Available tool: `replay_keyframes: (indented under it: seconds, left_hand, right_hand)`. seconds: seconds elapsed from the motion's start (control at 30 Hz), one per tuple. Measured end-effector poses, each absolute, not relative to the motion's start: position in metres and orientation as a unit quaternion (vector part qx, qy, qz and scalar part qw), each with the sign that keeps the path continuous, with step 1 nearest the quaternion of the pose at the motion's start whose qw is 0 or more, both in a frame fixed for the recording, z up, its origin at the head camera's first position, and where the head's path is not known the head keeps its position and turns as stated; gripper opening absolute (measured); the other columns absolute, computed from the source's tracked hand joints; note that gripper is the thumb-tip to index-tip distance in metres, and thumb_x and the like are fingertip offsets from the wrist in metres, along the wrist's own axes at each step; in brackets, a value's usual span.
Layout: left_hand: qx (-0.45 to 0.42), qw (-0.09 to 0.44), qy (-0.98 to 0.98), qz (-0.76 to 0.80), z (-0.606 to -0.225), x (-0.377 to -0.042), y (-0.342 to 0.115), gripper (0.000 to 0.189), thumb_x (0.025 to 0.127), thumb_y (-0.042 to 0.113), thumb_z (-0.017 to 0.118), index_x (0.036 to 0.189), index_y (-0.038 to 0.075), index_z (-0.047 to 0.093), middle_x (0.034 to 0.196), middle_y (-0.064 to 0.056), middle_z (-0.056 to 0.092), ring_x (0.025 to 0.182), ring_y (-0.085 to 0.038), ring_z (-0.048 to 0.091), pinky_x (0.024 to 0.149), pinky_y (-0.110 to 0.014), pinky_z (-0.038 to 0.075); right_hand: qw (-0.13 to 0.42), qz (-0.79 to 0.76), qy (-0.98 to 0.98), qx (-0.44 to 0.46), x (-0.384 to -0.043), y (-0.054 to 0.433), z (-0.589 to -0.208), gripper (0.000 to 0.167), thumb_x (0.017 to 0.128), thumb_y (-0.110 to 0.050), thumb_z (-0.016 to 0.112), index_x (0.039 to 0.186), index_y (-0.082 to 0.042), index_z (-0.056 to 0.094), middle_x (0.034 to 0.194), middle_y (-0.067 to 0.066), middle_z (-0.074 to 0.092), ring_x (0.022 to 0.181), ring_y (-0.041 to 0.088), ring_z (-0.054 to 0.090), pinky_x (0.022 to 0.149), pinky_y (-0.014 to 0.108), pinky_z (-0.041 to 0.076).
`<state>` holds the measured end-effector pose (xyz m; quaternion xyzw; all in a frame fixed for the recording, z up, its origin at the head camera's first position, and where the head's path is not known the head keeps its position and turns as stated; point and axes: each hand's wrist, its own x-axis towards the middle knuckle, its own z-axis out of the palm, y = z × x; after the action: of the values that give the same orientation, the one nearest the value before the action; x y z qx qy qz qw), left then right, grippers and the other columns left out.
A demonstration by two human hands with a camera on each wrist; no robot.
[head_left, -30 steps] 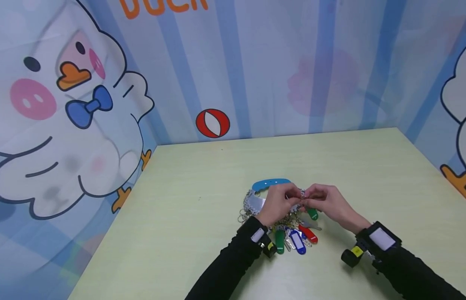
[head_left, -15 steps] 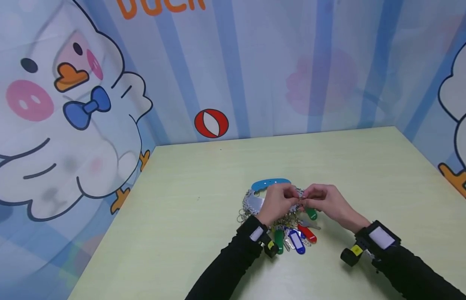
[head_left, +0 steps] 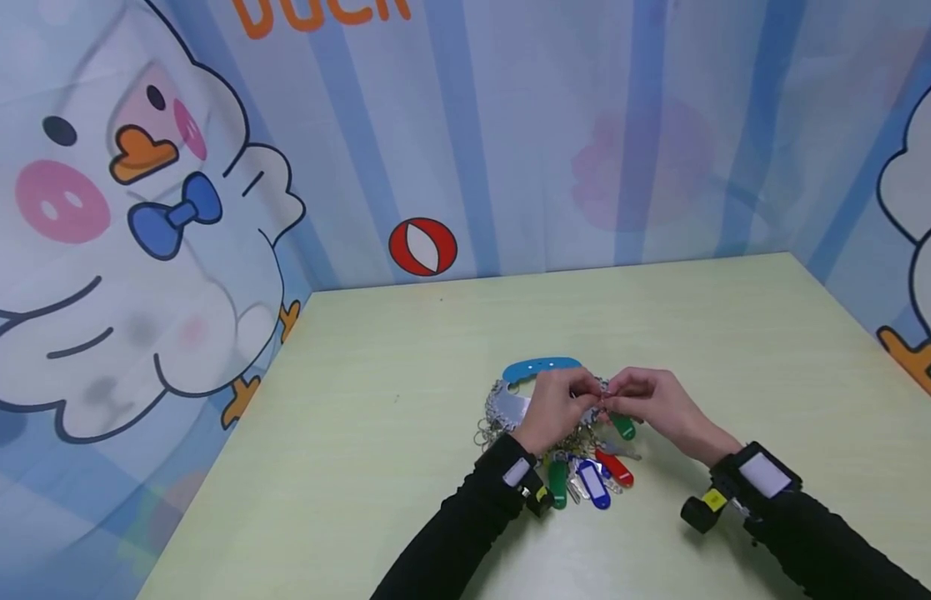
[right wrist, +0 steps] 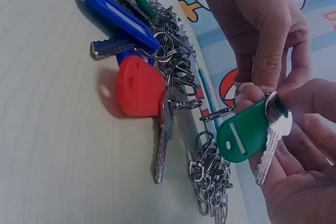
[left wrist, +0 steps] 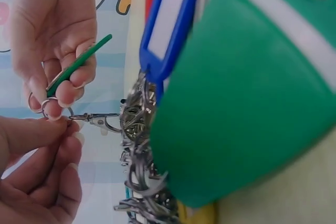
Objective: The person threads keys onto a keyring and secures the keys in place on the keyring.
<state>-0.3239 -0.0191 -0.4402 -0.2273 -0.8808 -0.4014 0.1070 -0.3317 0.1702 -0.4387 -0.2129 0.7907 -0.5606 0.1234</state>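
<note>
In the head view, my left hand [head_left: 558, 407] and right hand [head_left: 663, 408] meet above a bunch of metal key rings. Left thumb and fingertips pinch a key ring [left wrist: 50, 103] where its metal swivel clasp [left wrist: 100, 120] joins it. My right fingers pinch the same ring from the other side. From the right hand hang a green key tag [right wrist: 244, 132] and a silver key [right wrist: 273, 142]. Clustered rings and clasps [right wrist: 210, 182] lie just below the hands. Fingertips partly hide the exact join of ring and clasp.
Other keys lie in front with a red tag [head_left: 615, 468], a blue tag [head_left: 594, 485] and another green tag [head_left: 558, 483]. Behind the hands is a blue strip with holes [head_left: 542, 367]. All rest on a pale table [head_left: 390, 467], with a duck-print backdrop [head_left: 543, 125] behind.
Both hands stay almost in place, still pinching the ring, with only slight finger shifts. The tags on the table have not visibly moved.
</note>
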Motion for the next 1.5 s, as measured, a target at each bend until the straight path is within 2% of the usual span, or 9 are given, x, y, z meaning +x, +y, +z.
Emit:
replay_keyframes:
  seconds: [0.33, 0.6, 0.9, 1.2, 1.5]
  left_hand:
    - [-0.185, 0.077, -0.878, -0.435, -0.4383, -0.3227, -0.0202, 0.006, 0.088, 0.005, 0.067, 0.088, 0.007, 0.073, 0.087, -0.005, 0.074, 0.074, -0.003, 0.061, 0.067, -0.011, 0.047]
    - [-0.248, 0.110, -0.883, -0.383, -0.4368, -0.3226, -0.0208, 0.008, 0.090, 0.006, 0.065, 0.093, 0.008, 0.071, 0.092, -0.004, 0.075, 0.082, -0.006, 0.068, 0.072, -0.009, 0.048]
    - [-0.233, 0.125, -0.885, -0.383, -0.4412, -0.3265, -0.0200, 0.007, 0.088, 0.005, 0.067, 0.088, 0.008, 0.073, 0.087, -0.004, 0.075, 0.078, -0.004, 0.066, 0.069, -0.008, 0.046]
    - [-0.200, 0.093, -0.885, -0.410, -0.4377, -0.3267, -0.0186, 0.007, 0.089, 0.004, 0.066, 0.091, 0.007, 0.072, 0.088, -0.005, 0.075, 0.077, -0.005, 0.065, 0.068, -0.010, 0.047]
    - [-0.235, 0.108, -0.889, -0.378, -0.4389, -0.3266, -0.0197, 0.011, 0.092, 0.007, 0.063, 0.095, 0.008, 0.074, 0.092, -0.003, 0.076, 0.082, -0.005, 0.067, 0.073, -0.009, 0.048]
  right_hand:
    - [0.111, -0.552, 0.794, -0.232, -0.3311, 0.1679, -0.4374, 0.022, 0.092, -0.015, 0.064, 0.108, 0.000, 0.065, 0.103, 0.019, 0.072, 0.086, 0.010, 0.069, 0.080, 0.023, 0.055]
    - [0.116, -0.553, 0.800, -0.202, -0.3318, 0.1686, -0.4361, 0.029, 0.094, -0.020, 0.063, 0.110, 0.003, 0.063, 0.103, 0.015, 0.073, 0.085, 0.009, 0.068, 0.079, 0.023, 0.052]
    - [0.118, -0.554, 0.796, -0.215, -0.3337, 0.1698, -0.4383, 0.024, 0.092, -0.018, 0.065, 0.109, 0.000, 0.065, 0.103, 0.016, 0.073, 0.087, 0.013, 0.068, 0.079, 0.025, 0.054]
    - [0.105, -0.541, 0.805, -0.220, -0.3310, 0.1688, -0.4330, 0.024, 0.092, -0.016, 0.064, 0.110, 0.000, 0.066, 0.106, 0.017, 0.072, 0.089, 0.012, 0.068, 0.080, 0.024, 0.054]
    - [0.105, -0.541, 0.806, -0.214, -0.3299, 0.1693, -0.4335, 0.026, 0.092, -0.018, 0.064, 0.109, 0.002, 0.065, 0.105, 0.019, 0.072, 0.085, 0.008, 0.067, 0.074, 0.024, 0.053]
